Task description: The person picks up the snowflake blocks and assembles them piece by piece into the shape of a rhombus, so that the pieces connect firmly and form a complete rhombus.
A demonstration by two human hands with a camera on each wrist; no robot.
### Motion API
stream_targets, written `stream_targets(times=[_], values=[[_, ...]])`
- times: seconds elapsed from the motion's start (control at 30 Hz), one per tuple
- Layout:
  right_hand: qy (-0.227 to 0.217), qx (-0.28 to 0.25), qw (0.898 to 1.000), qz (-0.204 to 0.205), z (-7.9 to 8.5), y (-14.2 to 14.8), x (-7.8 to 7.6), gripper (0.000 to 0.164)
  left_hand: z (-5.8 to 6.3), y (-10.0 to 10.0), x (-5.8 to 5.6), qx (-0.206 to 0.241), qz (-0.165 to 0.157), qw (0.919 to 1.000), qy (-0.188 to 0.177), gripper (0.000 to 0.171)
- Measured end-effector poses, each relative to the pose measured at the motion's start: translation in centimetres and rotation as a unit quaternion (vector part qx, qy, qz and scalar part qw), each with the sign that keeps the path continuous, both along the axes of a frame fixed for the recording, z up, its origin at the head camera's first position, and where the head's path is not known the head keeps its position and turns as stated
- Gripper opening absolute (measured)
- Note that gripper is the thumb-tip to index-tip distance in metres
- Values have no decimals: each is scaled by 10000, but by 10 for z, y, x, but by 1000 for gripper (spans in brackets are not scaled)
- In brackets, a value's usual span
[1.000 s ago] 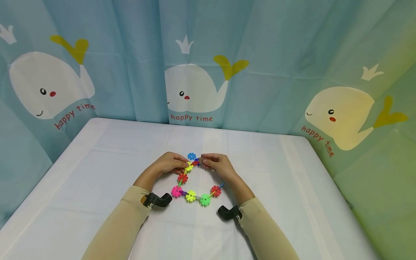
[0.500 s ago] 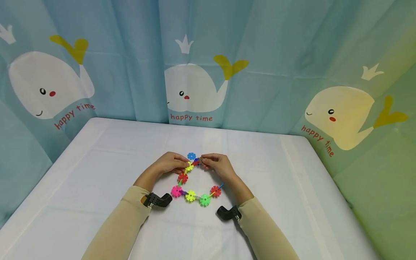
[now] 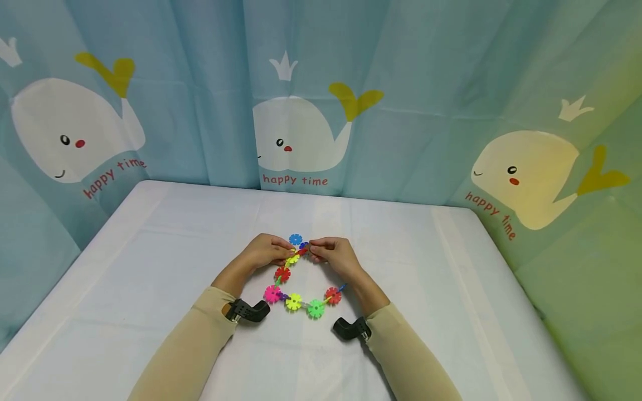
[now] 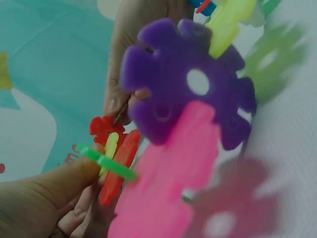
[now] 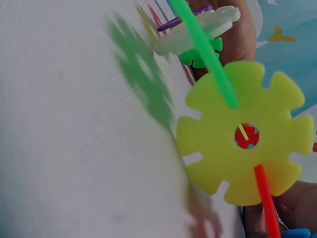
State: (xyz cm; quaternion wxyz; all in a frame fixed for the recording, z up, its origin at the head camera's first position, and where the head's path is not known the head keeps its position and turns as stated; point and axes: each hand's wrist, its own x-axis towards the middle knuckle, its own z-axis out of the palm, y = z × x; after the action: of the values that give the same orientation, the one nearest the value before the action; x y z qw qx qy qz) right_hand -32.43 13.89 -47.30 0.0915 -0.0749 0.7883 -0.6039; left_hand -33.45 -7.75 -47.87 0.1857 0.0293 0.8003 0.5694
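A chain of slotted, flower-shaped plastic discs lies in a bent curve in the head view, including a pink disc [image 3: 272, 294], a green disc [image 3: 316, 308] and a red disc [image 3: 333, 296]. At its far end my left hand [image 3: 266, 249] pinches the chain by a yellow disc [image 3: 293, 258]. My right hand [image 3: 335, 256] pinches a brownish disc, mostly hidden by the fingers, against the chain's end red disc [image 3: 302, 252]. In the left wrist view a purple disc [image 4: 158, 74] stands large in front; a yellow-green disc [image 5: 213, 148] fills much of the right wrist view.
A light blue disc [image 3: 295, 239] and a dark blue disc [image 3: 304, 245] lie just beyond the fingertips. The white table [image 3: 426, 267] reaches back to a blue curtain [image 3: 426, 67] printed with whales. Each wrist wears a black camera mount [image 3: 253, 311].
The brownish disc has turned and come up against the red disc. My left wrist has shifted slightly right, and the hands are a little closer together.
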Motion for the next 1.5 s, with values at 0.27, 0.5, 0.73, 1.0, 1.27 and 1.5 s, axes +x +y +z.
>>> stream_targets(times=[0.27,0.5,0.73,1.0,1.27,1.5], values=[[3,-176,9998,37,-1,-3,-2,26,4,1,1,25,186,9998,19,20],[-94,-128,9998,-100,-2,-4,0,26,2,-3,0,-23,-160,9998,89,23],[-292,-75,9995,132,3,-3,0,30,2,-14,-4,181,-350,9992,-3,30],[-329,-174,9992,132,4,-2,1,34,0,-7,-6,-17,-365,9983,453,35],[-471,-444,9978,-160,5,-2,-3,23,-1,3,-4,60,-120,9993,344,28],[-539,-158,9984,-80,9,7,-6,24,1,15,1,407,-8,9991,63,27]])
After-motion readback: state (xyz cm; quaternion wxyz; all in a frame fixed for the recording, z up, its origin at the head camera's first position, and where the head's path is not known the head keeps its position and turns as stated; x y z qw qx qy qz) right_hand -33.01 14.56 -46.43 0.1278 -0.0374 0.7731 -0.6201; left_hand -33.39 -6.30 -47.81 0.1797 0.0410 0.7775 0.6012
